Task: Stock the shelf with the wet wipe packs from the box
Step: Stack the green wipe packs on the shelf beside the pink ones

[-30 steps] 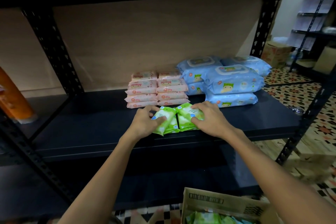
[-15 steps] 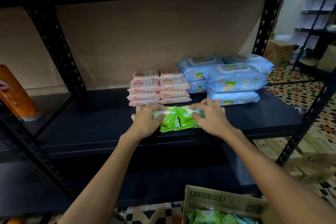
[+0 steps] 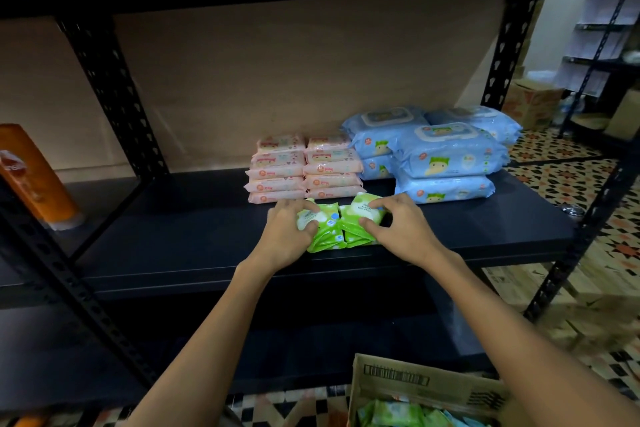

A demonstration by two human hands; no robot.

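Two small stacks of green wet wipe packs (image 3: 334, 230) lie side by side near the front of the dark shelf (image 3: 180, 236). My left hand (image 3: 287, 236) grips the left stack with thumb and curled fingers. My right hand (image 3: 398, 229) grips the right stack the same way. Behind them stand two piles of pink packs (image 3: 301, 168) and, to the right, stacked blue packs (image 3: 440, 156). At the bottom of the view the cardboard box (image 3: 415, 381) holds more green packs (image 3: 398, 414).
An orange bottle (image 3: 33, 173) stands on the neighbouring shelf section at the left. Black perforated uprights (image 3: 110, 90) frame the bay, with a board overhead. Patterned floor tiles and more boxes and racks lie at the right.
Both hands pressed the two green stacks together and slid them slightly toward the pink packs; the fingers have shifted their hold on the packs.
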